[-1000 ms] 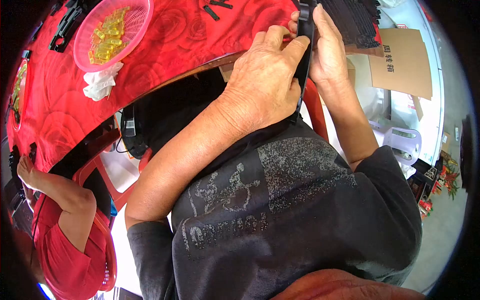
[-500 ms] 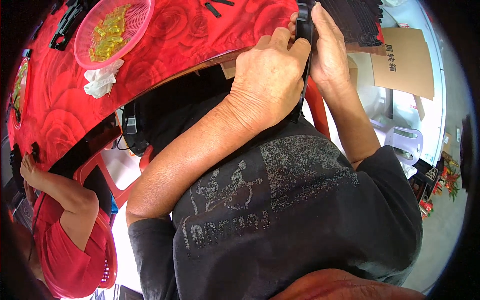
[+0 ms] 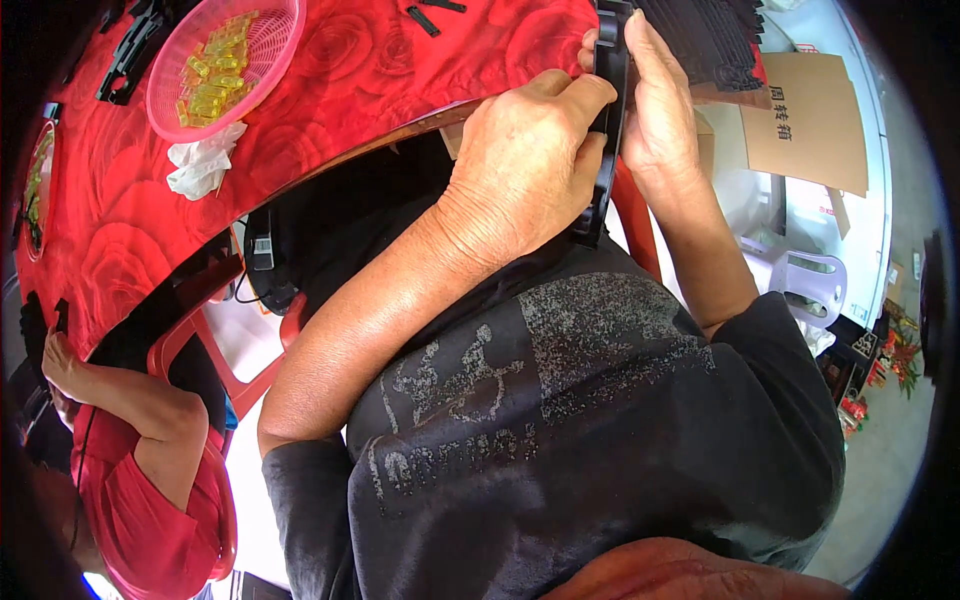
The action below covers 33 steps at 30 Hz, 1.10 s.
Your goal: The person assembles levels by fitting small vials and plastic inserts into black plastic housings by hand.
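Observation:
A long, narrow black plastic part [image 3: 606, 125] stands nearly upright before me at the table's edge, its ribbed, channelled side partly showing. My right hand [image 3: 660, 105] supports it from the right, thumb up along its side and fingertips curling round behind its upper end. From the left, my left hand [image 3: 530, 160] is closed on the part's near edge, with its thumb and fingers against the ribbed side. Whatever may lie under the left fingertips is hidden.
On the red rose-patterned table [image 3: 350, 80] are a pink basket [image 3: 280, 85] of yellow transparent pieces [image 3: 212, 85], a crumpled white tissue [image 3: 203, 162], and small black parts [image 3: 424, 20]. Black strips [image 3: 710, 45] are stacked right. A co-worker in red [image 3: 160, 490] sits left; flattened cardboard [image 3: 805, 125] lies right.
The black part has turned so more of its ribbed inner side shows. My left hand has shifted slightly left and rotated, while my right hand stays nearly in place.

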Available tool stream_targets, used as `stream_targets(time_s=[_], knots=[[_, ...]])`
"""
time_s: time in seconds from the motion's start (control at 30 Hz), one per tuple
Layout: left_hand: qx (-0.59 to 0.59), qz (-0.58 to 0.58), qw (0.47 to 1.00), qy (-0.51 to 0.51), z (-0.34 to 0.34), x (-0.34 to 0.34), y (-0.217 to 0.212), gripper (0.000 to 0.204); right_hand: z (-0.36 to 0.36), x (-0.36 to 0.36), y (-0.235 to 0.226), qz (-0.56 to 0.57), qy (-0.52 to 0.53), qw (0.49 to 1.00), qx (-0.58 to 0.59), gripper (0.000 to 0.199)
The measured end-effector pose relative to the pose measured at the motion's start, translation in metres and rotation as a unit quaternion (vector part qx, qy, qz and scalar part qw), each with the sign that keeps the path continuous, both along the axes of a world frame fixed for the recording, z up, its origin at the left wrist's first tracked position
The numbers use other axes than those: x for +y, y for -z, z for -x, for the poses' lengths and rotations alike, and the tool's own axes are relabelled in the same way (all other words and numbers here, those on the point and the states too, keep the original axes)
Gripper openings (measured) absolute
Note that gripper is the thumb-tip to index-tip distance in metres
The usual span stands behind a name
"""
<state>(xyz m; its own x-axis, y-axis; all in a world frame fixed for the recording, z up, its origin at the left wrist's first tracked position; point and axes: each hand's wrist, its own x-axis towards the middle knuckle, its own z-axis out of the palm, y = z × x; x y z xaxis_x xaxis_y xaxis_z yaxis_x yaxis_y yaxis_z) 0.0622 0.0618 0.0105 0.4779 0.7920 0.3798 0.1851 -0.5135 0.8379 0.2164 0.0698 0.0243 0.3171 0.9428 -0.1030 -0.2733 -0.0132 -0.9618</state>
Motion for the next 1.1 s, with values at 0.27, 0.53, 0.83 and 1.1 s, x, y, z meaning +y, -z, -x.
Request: stream_targets(time_s=[0.27,0.53,0.83,1.1], knots=[[-0.043,-0.028,0.998,-0.033,-0.012,0.005,0.0,0.023,-0.01,0.004,-0.009,-0.007,-0.028,0.999,0.038,0.037],[-0.063,0.05,0.997,-0.014,-0.021,0.008,-0.011,0.021,-0.023,0.009,-0.013,-0.01,-0.026,0.999,0.026,0.036],[0.015,0.037,0.997,0.065,-0.018,0.026,-0.028,0.026,-0.03,0.013,-0.018,-0.019,-0.039,0.998,0.039,0.036],[-0.033,0.035,0.998,0.047,-0.012,0.04,-0.04,0.035,-0.023,0.012,-0.025,-0.009,-0.024,0.998,0.061,0.034]])
